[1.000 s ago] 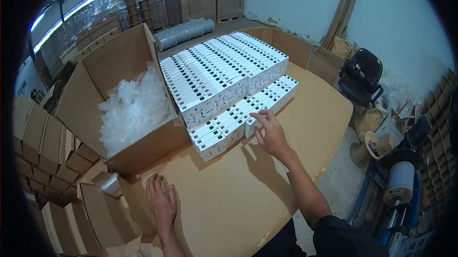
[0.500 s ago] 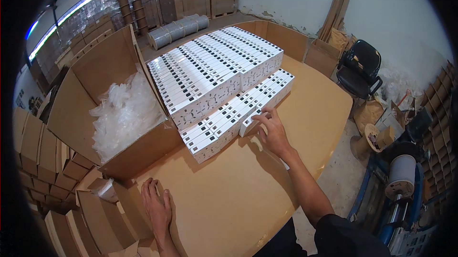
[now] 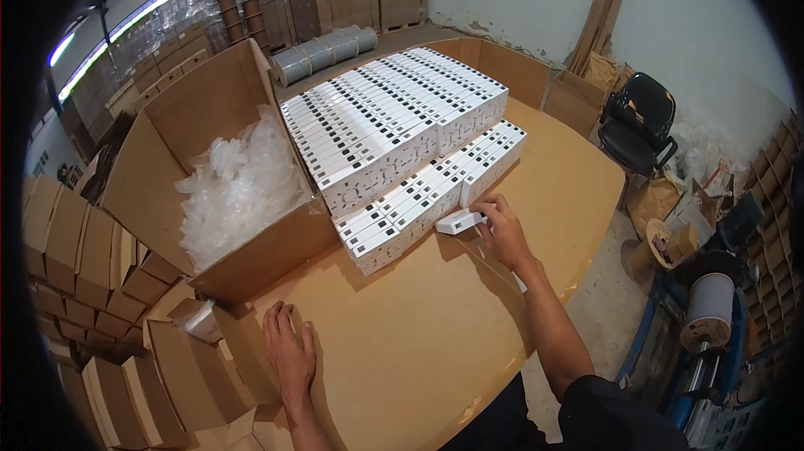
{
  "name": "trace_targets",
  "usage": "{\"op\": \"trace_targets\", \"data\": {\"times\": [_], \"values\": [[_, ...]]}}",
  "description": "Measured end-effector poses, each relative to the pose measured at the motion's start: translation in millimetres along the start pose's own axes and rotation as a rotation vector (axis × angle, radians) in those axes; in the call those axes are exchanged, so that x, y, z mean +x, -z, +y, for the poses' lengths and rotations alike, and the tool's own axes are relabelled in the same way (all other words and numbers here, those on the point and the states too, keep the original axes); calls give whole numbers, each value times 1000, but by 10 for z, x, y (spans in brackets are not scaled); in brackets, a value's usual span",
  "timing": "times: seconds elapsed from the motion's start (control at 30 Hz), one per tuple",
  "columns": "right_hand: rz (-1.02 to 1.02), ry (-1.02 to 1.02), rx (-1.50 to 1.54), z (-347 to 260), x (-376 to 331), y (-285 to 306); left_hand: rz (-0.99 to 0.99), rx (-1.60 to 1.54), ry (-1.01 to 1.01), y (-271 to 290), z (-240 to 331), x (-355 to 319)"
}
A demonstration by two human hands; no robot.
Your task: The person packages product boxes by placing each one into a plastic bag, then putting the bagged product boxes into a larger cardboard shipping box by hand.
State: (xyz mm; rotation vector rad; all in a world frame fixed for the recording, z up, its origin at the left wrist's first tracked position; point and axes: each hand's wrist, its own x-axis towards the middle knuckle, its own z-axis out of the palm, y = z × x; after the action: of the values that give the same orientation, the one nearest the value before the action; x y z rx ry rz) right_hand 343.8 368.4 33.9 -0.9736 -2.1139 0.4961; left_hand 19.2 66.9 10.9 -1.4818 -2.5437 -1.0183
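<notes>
A slim white box (image 3: 456, 222) with a dark square on it is pinched in my right hand (image 3: 506, 236). It lies tilted low over the table, just in front of the stacked boxes. Those are a broad block of matching white boxes (image 3: 394, 120), with a lower row (image 3: 427, 191) along its near side. Another white piece shows partly beneath my right wrist; I cannot make out what it is. My left hand (image 3: 291, 355) rests on the table's left edge, fingers stretched out, holding nothing. Beside it stands an open brown carton (image 3: 197, 367).
A large cardboard box (image 3: 260, 254) of crumpled clear plastic bags (image 3: 239, 187) stands left of the stack. More brown cartons (image 3: 63, 242) are piled at far left. Right of the brown table (image 3: 402, 325) are a black chair (image 3: 636, 120) and a machine with a spool (image 3: 705, 304).
My right hand has drawn the white box away from the lower row and tipped it toward the table, leaving a gap there. My left hand stays at the table edge.
</notes>
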Motion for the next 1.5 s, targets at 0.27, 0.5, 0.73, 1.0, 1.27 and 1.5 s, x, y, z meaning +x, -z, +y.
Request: {"op": "trace_targets", "data": {"times": [0.27, 0.5, 0.73, 1.0, 1.27, 1.5], "values": [[10, 26, 179, -581, -340, -167, 26, -19, 1, 47, -49, -38], [-100, -43, 324, -1170, -430, -555, 76, -209, 41, 84, -120, -43], [-208, 70, 415, -1630, -417, -1056, 136, -324, 47, 59, -134, -49], [-315, 123, 461, -2016, -335, -1524, 176, -395, 228, 138, -73, 10], [-251, 294, 529, -2167, -425, -1746, 124, -970, 388, 39, -217, 30], [-298, 53, 865, -2110, -499, -1823, 127, -1120, 344, -5, -268, -6]]}}
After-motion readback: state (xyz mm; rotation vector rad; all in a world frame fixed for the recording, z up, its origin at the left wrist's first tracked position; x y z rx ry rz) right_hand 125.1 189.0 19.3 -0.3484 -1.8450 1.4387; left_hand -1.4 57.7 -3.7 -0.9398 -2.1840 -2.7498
